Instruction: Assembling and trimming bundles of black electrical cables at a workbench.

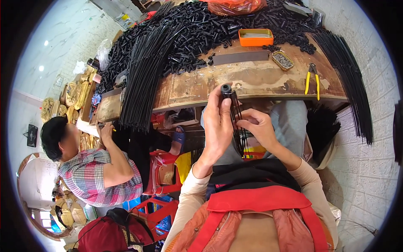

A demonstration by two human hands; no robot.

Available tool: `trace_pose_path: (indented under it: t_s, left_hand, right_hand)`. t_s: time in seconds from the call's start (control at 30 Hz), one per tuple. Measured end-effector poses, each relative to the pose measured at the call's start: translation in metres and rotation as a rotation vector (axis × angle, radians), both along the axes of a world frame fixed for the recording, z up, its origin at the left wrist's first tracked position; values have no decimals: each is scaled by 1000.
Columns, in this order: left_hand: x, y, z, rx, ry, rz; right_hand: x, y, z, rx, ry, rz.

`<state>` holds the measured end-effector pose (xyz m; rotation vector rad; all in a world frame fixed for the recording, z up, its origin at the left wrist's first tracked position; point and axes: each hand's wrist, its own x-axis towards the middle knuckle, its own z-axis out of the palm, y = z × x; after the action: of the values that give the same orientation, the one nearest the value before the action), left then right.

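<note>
My left hand (219, 126) is closed around the black tubular head (226, 89) of what looks like an umbrella frame, with its round end tilted up. Several thin black ribs (240, 140) hang from it toward my lap. To the right, my right hand (259, 128) has thumb and fingers pinched together at one of these ribs. The exact spot between its fingertips is too small to make out. Both hands are just in front of the near edge of the wooden table (193, 90), above my legs.
Black plastic tubes (189, 46) are heaped across the table's far side. Long black rods (145, 71) overhang at left, others (346, 75) at right. An orange tin (256, 41), a small pin box (283, 60), a grey bar (240, 57) and yellow-handled pliers (312, 82) lie there. A co-worker (100, 168) sits at left.
</note>
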<state>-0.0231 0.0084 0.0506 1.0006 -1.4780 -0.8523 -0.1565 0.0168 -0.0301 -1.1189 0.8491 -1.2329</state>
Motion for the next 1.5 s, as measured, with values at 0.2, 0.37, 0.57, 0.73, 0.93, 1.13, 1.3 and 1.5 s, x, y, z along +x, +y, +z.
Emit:
trace_pose_path:
  t_s: [0.2,0.37,0.57,0.73,0.93,1.13,1.3,1.5]
  left_hand:
    - [-2,-2,-5,-20,7,-48]
    - [-5,0,-2,22,105,-50]
    - [-2,-2,-6,74,118,-82]
    - [-8,-6,-13,-52,-8,-68]
    - [18,-17,-12,-98,135,-102]
    - [4,-1,-30,271,35,-595]
    - [15,13,-44,356,222,-593]
    - [15,14,-57,298,439,-433]
  right_hand:
    - [1,7,4,16,125,-34]
    - [1,2,4,0,182,-11]
    - [3,3,-1,41,160,-2]
    - [-19,4,-5,-118,547,-84]
    - [-103,-20,-4,-605,1199,-709]
    - [-179,-84,-3,-217,1678,-1074]
    - [-207,-101,-31,-86,1664,-1103]
    - [-222,-61,0,-119,1303,-922]
